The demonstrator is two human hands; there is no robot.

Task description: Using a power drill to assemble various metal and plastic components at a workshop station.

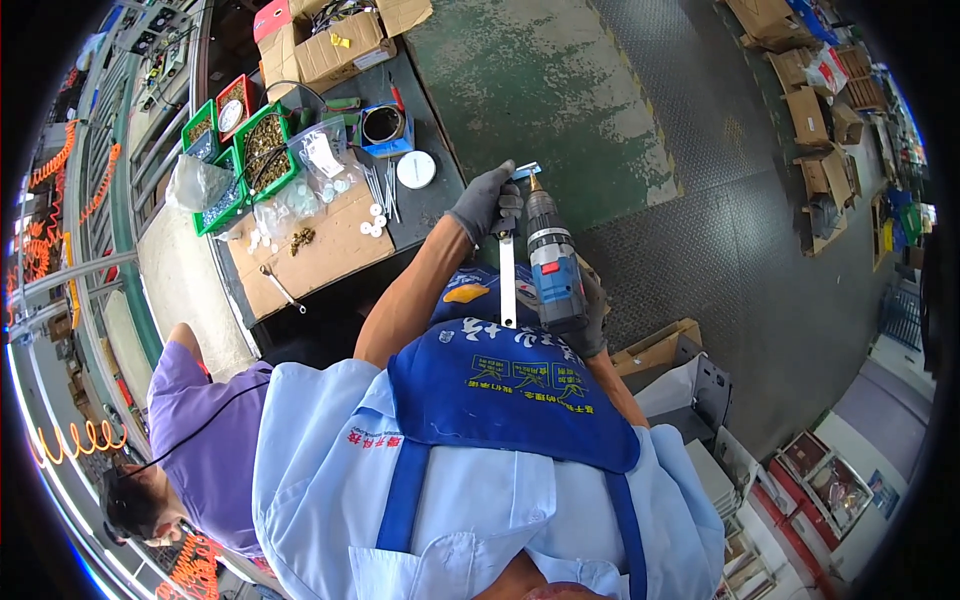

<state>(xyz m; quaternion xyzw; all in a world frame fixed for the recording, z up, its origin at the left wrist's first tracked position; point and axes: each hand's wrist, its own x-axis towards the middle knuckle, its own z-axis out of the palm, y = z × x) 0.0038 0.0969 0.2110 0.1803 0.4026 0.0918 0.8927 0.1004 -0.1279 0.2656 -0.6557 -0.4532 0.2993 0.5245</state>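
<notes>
My left hand (485,204), in a dark grey glove, is closed around a flat metal bar (508,280). The bar runs from the fist toward my apron and has a hole near its lower end. Past my fingers sticks out a small shiny metal end (526,171); whether it belongs to the same bar I cannot tell. A blue and black cordless drill (555,270) points away from me, its gold-coloured bit at that metal end. My right hand (594,312), also gloved, is wrapped around the drill's grip, mostly hidden behind its body.
On the left, a workbench (440,165) bears green bins (268,150) of small hardware, plastic bags (325,160), white discs (375,222), a wrench (283,288) and an open carton (335,50). A person in purple (210,440) is at lower left. Cardboard boxes (805,115) stand at right.
</notes>
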